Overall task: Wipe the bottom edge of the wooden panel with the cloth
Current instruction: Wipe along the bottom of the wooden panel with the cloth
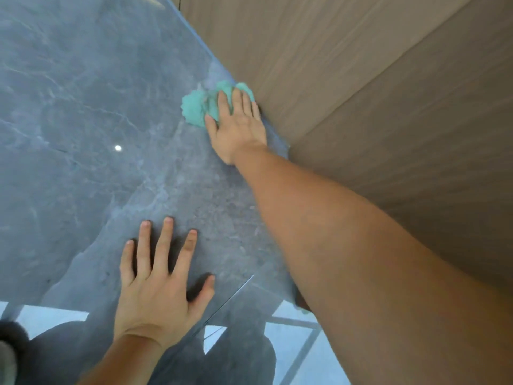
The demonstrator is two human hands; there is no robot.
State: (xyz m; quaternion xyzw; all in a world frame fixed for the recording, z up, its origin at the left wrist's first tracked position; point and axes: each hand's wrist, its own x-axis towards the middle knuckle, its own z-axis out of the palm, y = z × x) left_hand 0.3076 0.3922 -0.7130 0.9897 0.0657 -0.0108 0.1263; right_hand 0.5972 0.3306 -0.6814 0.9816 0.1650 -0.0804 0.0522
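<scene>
A brown wooden panel (319,65) rises on the right, and its bottom edge meets the glossy grey marble floor (83,107) along a diagonal line. A bunched teal cloth (200,105) lies on the floor against that bottom edge. My right hand (237,126) presses flat on the cloth, fingers pointing along the edge, little-finger side touching the panel. My left hand (158,284) rests flat on the floor nearer to me, fingers spread, holding nothing.
A second wooden panel face (416,148) juts toward me at the right, forming a corner just behind my right wrist. A floor tile joint (230,298) runs diagonally by my left hand. Window reflections show on the floor at the bottom.
</scene>
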